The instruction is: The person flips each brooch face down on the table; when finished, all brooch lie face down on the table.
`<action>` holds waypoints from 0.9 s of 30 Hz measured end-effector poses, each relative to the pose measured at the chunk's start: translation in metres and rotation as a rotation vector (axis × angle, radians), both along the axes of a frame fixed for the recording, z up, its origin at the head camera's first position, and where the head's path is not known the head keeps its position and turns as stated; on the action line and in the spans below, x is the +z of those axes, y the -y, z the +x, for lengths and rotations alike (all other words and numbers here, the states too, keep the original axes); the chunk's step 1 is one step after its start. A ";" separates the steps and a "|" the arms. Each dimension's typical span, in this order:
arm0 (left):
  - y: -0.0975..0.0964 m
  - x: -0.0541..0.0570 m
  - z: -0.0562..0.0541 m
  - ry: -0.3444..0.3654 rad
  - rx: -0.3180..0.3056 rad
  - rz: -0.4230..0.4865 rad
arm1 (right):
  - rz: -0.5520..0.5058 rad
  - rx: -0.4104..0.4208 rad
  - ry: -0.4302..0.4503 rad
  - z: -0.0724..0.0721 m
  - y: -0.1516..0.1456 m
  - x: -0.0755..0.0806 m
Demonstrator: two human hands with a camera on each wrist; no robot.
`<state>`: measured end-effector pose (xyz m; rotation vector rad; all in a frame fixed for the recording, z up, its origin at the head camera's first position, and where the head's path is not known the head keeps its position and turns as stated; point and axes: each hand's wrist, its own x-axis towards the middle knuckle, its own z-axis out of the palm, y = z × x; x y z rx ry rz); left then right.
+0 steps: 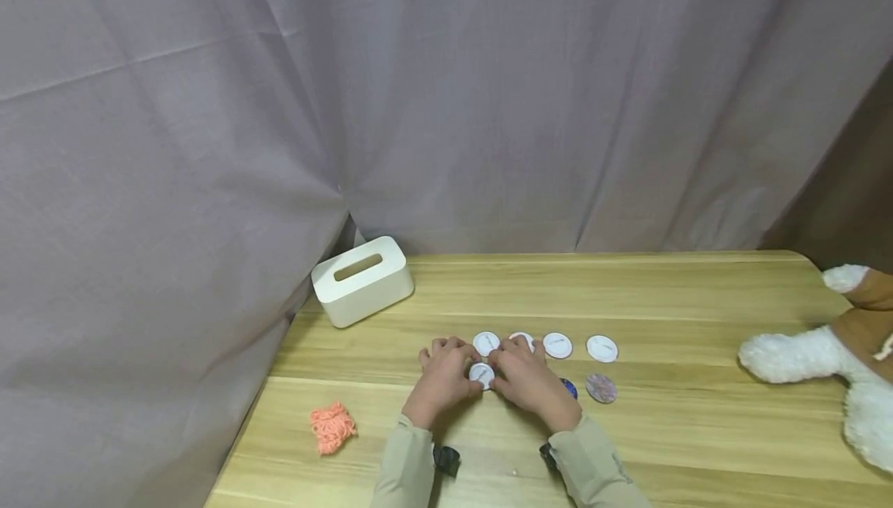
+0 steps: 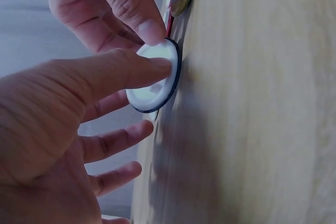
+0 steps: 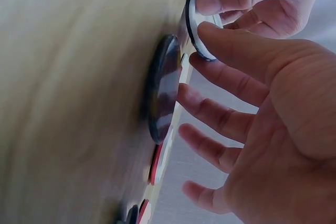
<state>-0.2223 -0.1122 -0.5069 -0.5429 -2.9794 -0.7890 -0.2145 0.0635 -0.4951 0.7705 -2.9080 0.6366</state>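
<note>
A round pin badge [image 1: 481, 375], its white back with the pin facing up, is held between both hands. My left hand [image 1: 446, 376] pinches its left side; my right hand [image 1: 526, 376] pinches the right side. In the left wrist view, the thumb lies across the white back of the badge [image 2: 149, 98], and its dark rim stands tilted just above the table. The right wrist view shows the other fingers spread beside a dark striped badge [image 3: 165, 90]. Several white-backed badges [image 1: 557, 345] form a row beyond the hands, one partly hidden by my right hand.
A blue badge [image 1: 570, 388] and a pinkish patterned badge [image 1: 601, 388] lie right of my right hand. A cream tissue box [image 1: 366, 287] stands at the back left. Orange yarn [image 1: 332, 427] lies at the left, and a white-and-brown plush toy [image 1: 802, 354] at the right edge.
</note>
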 end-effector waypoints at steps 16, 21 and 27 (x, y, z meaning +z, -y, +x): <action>0.000 -0.002 0.002 -0.001 -0.023 -0.068 | -0.112 0.025 0.006 -0.001 -0.009 0.001; -0.001 -0.003 0.004 0.023 -0.035 0.003 | -0.166 0.018 0.014 0.000 -0.017 0.001; -0.005 0.000 0.005 0.008 -0.087 0.087 | -0.216 -0.023 0.064 0.003 -0.028 0.005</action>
